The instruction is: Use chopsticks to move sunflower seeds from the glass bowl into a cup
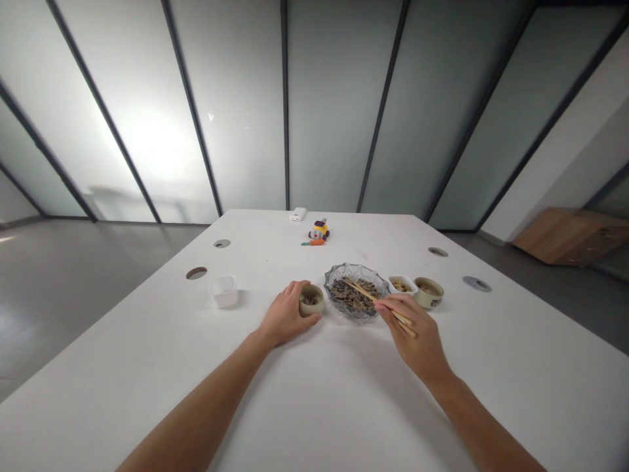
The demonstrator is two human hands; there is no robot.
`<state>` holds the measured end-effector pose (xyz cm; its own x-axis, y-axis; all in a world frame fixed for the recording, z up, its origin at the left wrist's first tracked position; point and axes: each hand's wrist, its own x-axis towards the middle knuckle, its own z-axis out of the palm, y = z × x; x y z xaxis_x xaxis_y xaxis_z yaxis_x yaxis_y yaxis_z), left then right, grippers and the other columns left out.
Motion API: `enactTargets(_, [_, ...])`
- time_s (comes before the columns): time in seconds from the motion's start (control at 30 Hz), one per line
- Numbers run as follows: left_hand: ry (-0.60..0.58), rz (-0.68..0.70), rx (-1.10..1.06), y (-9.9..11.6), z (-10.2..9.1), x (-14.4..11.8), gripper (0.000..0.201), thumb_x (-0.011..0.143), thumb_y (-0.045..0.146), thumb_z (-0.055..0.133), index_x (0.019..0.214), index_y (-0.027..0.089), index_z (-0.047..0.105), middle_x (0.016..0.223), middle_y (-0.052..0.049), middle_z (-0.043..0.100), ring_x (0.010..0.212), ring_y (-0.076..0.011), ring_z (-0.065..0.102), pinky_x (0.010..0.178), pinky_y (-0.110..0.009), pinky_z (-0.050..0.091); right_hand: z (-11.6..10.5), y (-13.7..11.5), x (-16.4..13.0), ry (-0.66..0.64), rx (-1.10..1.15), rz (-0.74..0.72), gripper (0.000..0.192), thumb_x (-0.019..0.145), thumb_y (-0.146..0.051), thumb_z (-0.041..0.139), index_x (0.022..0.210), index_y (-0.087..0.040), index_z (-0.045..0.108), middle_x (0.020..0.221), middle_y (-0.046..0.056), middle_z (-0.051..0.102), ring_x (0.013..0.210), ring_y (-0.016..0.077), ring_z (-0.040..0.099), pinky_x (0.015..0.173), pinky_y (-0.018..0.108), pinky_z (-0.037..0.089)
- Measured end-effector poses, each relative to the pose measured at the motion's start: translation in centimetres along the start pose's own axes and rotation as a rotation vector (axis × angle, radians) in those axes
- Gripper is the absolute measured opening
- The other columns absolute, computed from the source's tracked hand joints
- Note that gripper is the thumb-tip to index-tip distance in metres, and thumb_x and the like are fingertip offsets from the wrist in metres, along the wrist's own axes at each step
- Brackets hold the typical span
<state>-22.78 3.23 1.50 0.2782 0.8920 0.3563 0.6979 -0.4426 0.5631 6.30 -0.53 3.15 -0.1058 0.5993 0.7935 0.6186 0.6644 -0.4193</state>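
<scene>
With my left hand (286, 316), at eight o'clock from the glass bowl, I am gripping a small round cup (315, 310), my thumb curling round its near side and my fingers round the far side; some brownish bits (309, 299) are lying in it. With my right hand (425, 342), at four o'clock, I am pinching a pair of chopsticks (362, 290), their tips reaching into the glass bowl (361, 267) (whether they are nipping anything, I cannot tell). Dark, slender, seed-like pieces (350, 299) are covering the bottom of that bowl, which is standing just beside my cup on the white table (304, 400).

Farther left, at nine o'clock, a translucent container (225, 300) is standing well apart. At three o'clock a white tub (399, 277) is holding pale pieces (401, 286), and just beyond it to the right a second round cup (434, 301) is showing a dark mark on its side.

Toward eleven o'clock an orange toy carrot (316, 242) is lying just before a yellow-and-grey toy vehicle (319, 230). Farther that way, a white box-like object (298, 214) is sitting near the far edge. Behind everything, frosted panels (339, 131) are rising between dark bars.
</scene>
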Motion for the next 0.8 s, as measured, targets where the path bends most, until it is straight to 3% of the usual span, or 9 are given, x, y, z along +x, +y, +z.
enactTargets(0.2, [-0.007, -0.003, -0.001, 0.4, -0.6, -0.2, 0.063, 0.084, 0.033, 0.081, 0.140, 0.025, 0.053, 0.133, -0.011, 0.064, 0.118, -0.0332, 0.066, 0.104, -0.047, 0.052, -0.1, -0.1, 0.1, -0.027, 0.003, 0.006, 0.021, 0.104, -0.036, 0.064, 0.098, -0.022, 0.078, 0.095, 0.006, 0.074, 0.083, 0.0194, 0.073, 0.077, 0.032, 0.061])
enactTargets(0.37, [-0.009, -0.005, 0.000, 0.4, -0.8, -0.2, 0.063, 0.083, 0.032, 0.081, 0.140, 0.026, 0.054, 0.131, -0.011, 0.064, 0.118, -0.0330, 0.066, 0.105, -0.047, 0.051, -0.2, -0.7, 0.5, 0.029, 0.002, -0.011, 0.019, 0.103, -0.034, 0.066, 0.096, -0.022, 0.078, 0.093, 0.007, 0.076, 0.082, 0.0211, 0.074, 0.074, 0.034, 0.062])
enactTargets(0.6, [-0.014, -0.015, 0.002, 0.5, -1.3, -0.1, 0.064, 0.083, 0.030, 0.081, 0.141, 0.027, 0.053, 0.133, -0.010, 0.063, 0.120, -0.0335, 0.065, 0.105, -0.047, 0.051, -1.1, -3.4, 1.7, 0.093, 0.034, -0.044, 0.014, 0.102, -0.020, 0.065, 0.100, -0.023, 0.078, 0.095, 0.006, 0.075, 0.086, 0.0204, 0.075, 0.076, 0.034, 0.062])
enactTargets(0.8, [-0.008, -0.002, -0.001, 0.5, -1.3, 0.2, 0.061, 0.083, 0.029, 0.081, 0.138, 0.026, 0.055, 0.129, -0.009, 0.064, 0.118, -0.0321, 0.066, 0.104, -0.045, 0.052, -1.9, -5.9, 2.1, -0.048, 0.138, -0.107, 0.017, 0.103, -0.017, 0.062, 0.096, -0.024, 0.076, 0.094, 0.004, 0.075, 0.084, 0.0178, 0.074, 0.075, 0.030, 0.061])
